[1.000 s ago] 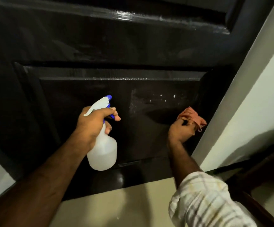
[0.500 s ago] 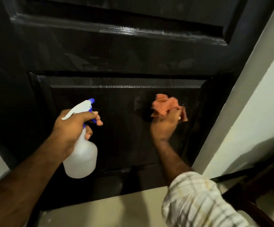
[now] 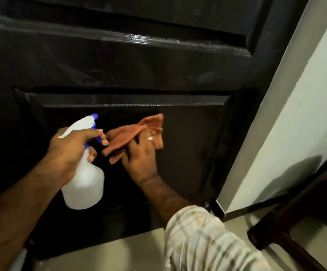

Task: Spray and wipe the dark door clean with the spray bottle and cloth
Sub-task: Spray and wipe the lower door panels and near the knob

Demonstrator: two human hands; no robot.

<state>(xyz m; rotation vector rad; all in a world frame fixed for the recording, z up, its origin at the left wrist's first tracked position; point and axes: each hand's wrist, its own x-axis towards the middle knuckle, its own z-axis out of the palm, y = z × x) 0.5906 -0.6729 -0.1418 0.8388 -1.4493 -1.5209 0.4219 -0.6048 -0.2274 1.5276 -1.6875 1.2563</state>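
The dark panelled door [image 3: 188,149] fills most of the view. My left hand [image 3: 70,147] grips the neck of a white spray bottle [image 3: 84,184] with a blue nozzle and trigger, held upright in front of the lower panel. My right hand [image 3: 139,157] presses an orange cloth [image 3: 137,133] flat against the lower panel, fingers spread over it. The cloth lies just right of the bottle's trigger, almost touching my left fingers.
A pale wall [image 3: 295,114] and the door frame run along the right. A dark wooden piece of furniture [image 3: 295,222] stands at the lower right. Beige floor [image 3: 110,253] lies below the door. A checked sleeve [image 3: 201,241] covers my right arm.
My right hand has swept the cloth leftward across the lower panel, from its right edge to beside the bottle. The white droplets on the panel are gone. The bottle stays in my left hand.
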